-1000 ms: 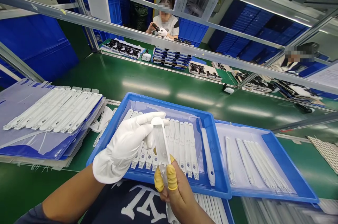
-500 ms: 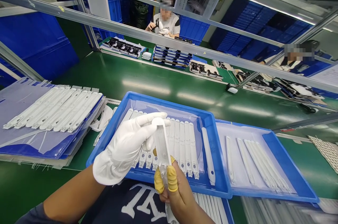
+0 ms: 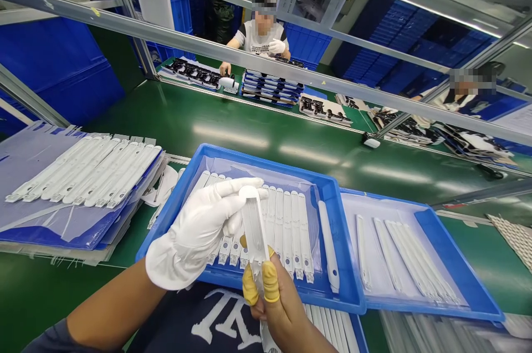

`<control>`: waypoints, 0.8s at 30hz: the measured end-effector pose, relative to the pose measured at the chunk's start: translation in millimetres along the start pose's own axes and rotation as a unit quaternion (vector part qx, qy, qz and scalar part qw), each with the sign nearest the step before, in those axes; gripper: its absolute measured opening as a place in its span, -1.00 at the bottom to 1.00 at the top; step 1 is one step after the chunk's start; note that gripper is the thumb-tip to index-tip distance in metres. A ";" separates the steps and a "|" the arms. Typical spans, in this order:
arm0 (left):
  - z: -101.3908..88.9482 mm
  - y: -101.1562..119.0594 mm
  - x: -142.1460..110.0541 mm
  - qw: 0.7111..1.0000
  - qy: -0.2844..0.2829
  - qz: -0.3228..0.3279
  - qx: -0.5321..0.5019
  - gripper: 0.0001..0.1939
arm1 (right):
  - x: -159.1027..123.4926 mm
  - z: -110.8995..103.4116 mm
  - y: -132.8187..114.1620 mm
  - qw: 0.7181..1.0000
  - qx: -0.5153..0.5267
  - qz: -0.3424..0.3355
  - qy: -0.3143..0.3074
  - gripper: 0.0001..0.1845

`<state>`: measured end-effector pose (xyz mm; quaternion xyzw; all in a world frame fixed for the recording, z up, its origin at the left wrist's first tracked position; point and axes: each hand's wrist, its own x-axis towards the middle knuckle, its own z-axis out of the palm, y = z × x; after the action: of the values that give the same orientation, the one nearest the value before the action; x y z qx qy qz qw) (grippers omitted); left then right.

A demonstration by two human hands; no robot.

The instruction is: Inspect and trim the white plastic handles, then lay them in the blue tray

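A long, narrow white plastic part point(image 3: 256, 231), its hollow ribbed inside facing me, stands tilted between my hands over a blue tray point(image 3: 266, 163). My right hand point(image 3: 282, 303), with yellow covers on thumb and finger, grips its lower end. At the rounded upper end, my left hand point(image 3: 193, 234) in a white glove has its thumb on the near side and fingers behind, closed on the part. Those fingertips are partly hidden. Similar white parts point(image 3: 287, 225) lie in a row in the tray beneath, and a single one point(image 3: 328, 247) lies apart at the right.
A second blue tray point(image 3: 457, 242) with several slim white strips point(image 3: 409, 259) adjoins on the right. At left, more white parts point(image 3: 87, 170) lie on stacked sheets point(image 3: 54, 225). Beyond a metal frame rail point(image 3: 199, 48), a co-worker point(image 3: 261, 31) sits behind black parts point(image 3: 191, 73).
My hands and the white part stay nearly still. Across the bench, the co-worker has lowered one hand to the tabletop near the black parts and raised the gloved hand to the chest.
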<state>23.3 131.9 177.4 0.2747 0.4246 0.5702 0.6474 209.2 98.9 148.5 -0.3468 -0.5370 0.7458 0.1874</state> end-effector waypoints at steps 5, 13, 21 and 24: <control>0.3 -0.9 0.3 1.000 -0.002 -0.002 0.004 -0.67 | -1.3 1.3 -0.6 1.000 -0.002 0.007 0.005 -0.30; -1.4 0.5 -1.7 1.000 -0.001 -0.002 0.015 -0.71 | -1.1 1.3 -1.1 1.000 -0.009 -0.010 -0.005 -0.33; -5.4 0.0 -1.2 0.999 -0.031 -0.007 0.031 -0.60 | -1.0 1.6 1.8 1.000 0.029 0.005 -0.001 -0.30; -2.8 -0.5 -1.1 0.999 -0.014 0.003 0.048 -0.64 | -1.1 2.1 3.8 0.999 0.034 0.001 -0.005 -0.33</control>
<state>21.2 130.5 175.8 0.3147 0.4419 0.5470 0.6376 208.8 95.4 145.7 -0.3371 -0.5117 0.7656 0.1961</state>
